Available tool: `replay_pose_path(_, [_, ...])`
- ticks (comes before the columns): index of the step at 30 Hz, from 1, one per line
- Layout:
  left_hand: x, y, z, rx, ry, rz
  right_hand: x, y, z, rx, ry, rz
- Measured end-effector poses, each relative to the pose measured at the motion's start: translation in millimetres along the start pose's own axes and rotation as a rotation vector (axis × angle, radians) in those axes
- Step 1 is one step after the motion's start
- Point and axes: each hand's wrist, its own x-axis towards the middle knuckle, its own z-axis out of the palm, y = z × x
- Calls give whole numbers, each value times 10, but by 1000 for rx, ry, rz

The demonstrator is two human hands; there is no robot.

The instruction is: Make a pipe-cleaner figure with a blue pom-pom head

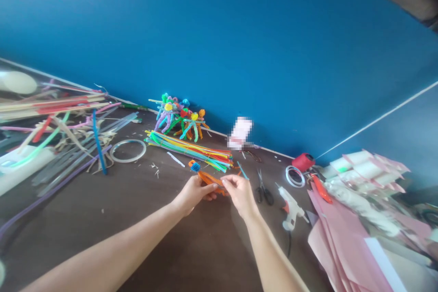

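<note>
Orange pipe cleaners [207,177] run between my two hands, joined at the far left end to a small blue coil with an orange tip [195,166]. My left hand [195,191] is closed around them near the coil, thumb on top. With a pinch of thumb and fingers, my right hand [238,190] grips their near right end. The fingers cover part of the orange strands. Just beyond my hands lies a bundle of multicoloured pipe cleaners [191,148]. Behind it stand several finished pipe-cleaner figures [179,116] with coloured round heads.
Black scissors [263,191] and a white glue gun [291,210] lie right of my hands. Farther right are a red spool [303,162], a tape roll [294,177] and pink paper [337,237]. A clear ring [128,151] and many loose strips [75,146] lie left. A blue wall [219,45] rises behind.
</note>
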Motion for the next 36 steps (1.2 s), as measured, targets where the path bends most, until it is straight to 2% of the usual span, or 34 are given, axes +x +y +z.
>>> replay_pose_path(6, [-17,43,25,-23,13,-2,-63,24,22,36,-57,24])
replay_pose_path(14, [-59,74,31,-105,28,7,-124,51,3,270,-119,196])
replay_pose_path(17, [-51,54,18,-121,19,16,-147,61,19,271,-133,211])
replay_pose_path(20, [-39,37,8,-132,-5,20,-162,60,54,171,-107,137])
replay_pose_path(25, [-36,49,10,-96,-19,12,-192,27,86,-172,2,-126])
replay_pose_path(29, [-49,67,18,-100,-8,6,-242,-38,94,-379,9,-265])
replay_pose_path(33, [-51,59,24,-105,-3,8,-275,-67,107,-487,-21,-318])
replay_pose_path(36, [-40,44,20,-91,32,2,-252,-8,-13,-500,5,-287])
